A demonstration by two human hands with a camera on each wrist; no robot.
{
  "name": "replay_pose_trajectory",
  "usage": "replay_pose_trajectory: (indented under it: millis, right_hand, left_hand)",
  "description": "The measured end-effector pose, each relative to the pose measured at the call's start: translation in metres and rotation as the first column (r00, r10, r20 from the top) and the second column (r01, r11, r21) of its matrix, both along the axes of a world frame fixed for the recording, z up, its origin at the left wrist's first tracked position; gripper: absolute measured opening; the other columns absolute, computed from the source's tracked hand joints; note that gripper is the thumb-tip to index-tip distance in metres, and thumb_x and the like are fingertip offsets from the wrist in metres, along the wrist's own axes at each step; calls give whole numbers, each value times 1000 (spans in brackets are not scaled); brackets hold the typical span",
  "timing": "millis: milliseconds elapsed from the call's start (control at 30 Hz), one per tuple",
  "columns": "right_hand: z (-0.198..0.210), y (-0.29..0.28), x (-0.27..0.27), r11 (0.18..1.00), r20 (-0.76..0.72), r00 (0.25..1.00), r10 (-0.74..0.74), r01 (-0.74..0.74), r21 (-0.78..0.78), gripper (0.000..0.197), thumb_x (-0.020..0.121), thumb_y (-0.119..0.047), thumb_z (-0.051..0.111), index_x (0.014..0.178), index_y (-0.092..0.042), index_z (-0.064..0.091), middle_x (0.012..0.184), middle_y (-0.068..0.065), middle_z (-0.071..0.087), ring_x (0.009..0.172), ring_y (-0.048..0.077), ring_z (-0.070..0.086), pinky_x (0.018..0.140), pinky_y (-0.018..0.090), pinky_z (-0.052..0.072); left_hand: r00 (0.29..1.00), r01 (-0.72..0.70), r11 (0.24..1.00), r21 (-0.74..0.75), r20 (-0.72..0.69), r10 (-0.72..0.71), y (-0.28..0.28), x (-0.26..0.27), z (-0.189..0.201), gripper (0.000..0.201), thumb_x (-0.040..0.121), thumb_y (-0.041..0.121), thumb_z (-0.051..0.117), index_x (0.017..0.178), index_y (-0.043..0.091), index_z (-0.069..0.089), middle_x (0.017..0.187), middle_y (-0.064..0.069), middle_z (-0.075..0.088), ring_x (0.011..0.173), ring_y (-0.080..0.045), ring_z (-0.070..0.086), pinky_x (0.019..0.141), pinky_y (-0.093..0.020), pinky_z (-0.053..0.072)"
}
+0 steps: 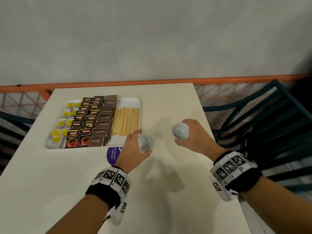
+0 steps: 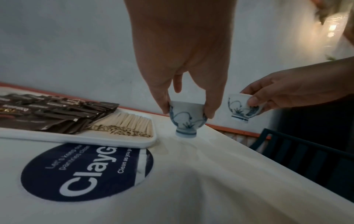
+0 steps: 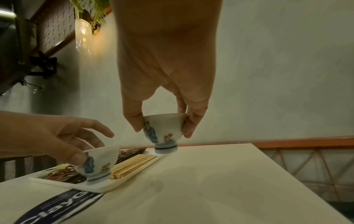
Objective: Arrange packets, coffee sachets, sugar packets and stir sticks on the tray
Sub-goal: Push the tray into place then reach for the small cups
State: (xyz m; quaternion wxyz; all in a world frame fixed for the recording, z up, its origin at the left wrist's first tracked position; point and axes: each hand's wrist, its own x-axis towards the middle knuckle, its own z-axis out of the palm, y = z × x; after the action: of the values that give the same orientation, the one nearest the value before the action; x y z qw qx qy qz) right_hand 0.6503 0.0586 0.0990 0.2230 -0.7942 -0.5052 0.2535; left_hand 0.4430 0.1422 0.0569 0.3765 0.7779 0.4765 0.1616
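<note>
Left grip [image 1: 135, 146]: fingers round a small cup [image 1: 145, 143], above worktop [image 1: 168, 191].
Right grip [image 1: 194, 135]: holding second cup [image 1: 180, 130].
Tray [image 2: 114, 140]: left of both grips.

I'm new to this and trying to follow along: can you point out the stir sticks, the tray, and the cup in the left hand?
stir sticks [image 1: 125, 121]: head view, middle of the pale bundle.
tray [image 2: 107, 140]: left wrist view, bare white front rim.
cup [image 2: 186, 119]: left wrist view, painted side wall, between the fingertips of the left hand [image 2: 184, 50].
</note>
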Motion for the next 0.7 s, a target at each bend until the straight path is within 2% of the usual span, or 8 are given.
replay_pose_trajectory:
  millis: [200,300,400,467,633,700]
  right_hand:
    - [-17,81,1,998,-80,997,8,-13,-58,75,75,-27,73,137,-13,32,133,10,36,115,24,46,86,24,35]
    - [-29,112,1,997,-84,996,20,-27,-78,77,77,-23,72,139,-10,30,138,10,33,119,25,44,87,24,35]
    - [-43,139,0,996,-79,996,47,-54,-78,78,77,-20,71,141,-8,28,141,10,31,124,25,41,89,22,32]
    - [-53,153,-1,994,-84,994,65,-71,-81,78,78,-20,71,142,-9,27,143,10,30,127,24,38,91,21,30]
    - [-71,177,-4,991,-92,991,100,-107,-79,79,80,-23,71,144,-11,25,146,8,28,133,21,32,98,19,24]
    - [-74,184,-4,990,-84,990,113,-120,-75,80,79,-22,72,144,-11,25,146,7,29,134,21,31,98,17,23]
  left_hand:
    - [989,-35,999,-42,145,41,37,16,-20,79,69,16,79,136,17,36,127,-4,54,113,-20,53,92,-27,41]
    - [981,-31,996,-86,187,47,48,27,-32,83,71,15,78,139,21,32,128,1,53,115,-14,51,95,-24,39]
    - [971,-25,992,-126,233,54,60,35,-46,86,72,13,77,142,24,28,133,1,51,121,-15,49,105,-37,39]
    - [965,-16,988,-151,255,54,66,37,-51,86,73,13,77,142,24,28,134,2,50,123,-14,48,106,-41,39]
    - [948,-26,981,-192,307,85,76,38,-60,82,74,27,76,142,24,30,126,14,48,120,-8,48,106,-40,39]
    - [944,-19,978,-210,319,87,77,38,-62,81,75,30,75,142,25,29,128,16,46,122,-8,47,107,-40,39]
